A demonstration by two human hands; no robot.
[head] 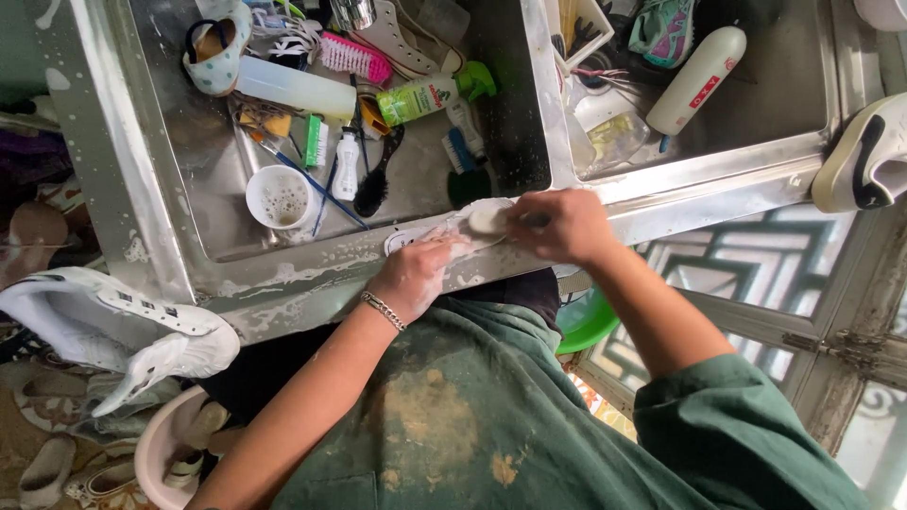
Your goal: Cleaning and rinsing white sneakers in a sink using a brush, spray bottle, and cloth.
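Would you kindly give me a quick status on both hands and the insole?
Left hand pressing soapy white insole flat on sink rim. Right hand gripping a brush on the insole's end. Nothing in the way.

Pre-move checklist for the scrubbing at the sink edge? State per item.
1. Left hand pins the flat white piece on the sink's front rim: ok, the palm lies on it, covered in suds.
2. Right hand grips the white brush: ok, fingers closed around it; the handle is hidden.
3. Brush touches the piece: ok, it rests on the piece's right end.
4. Piece fully supported: cannot tell, the hands hide its edges.
5. Rim beside the hands: not ok, foam streaks run along it.
6. Basin behind the hands: not ok, white cup, black brush and green bottle crowd it.
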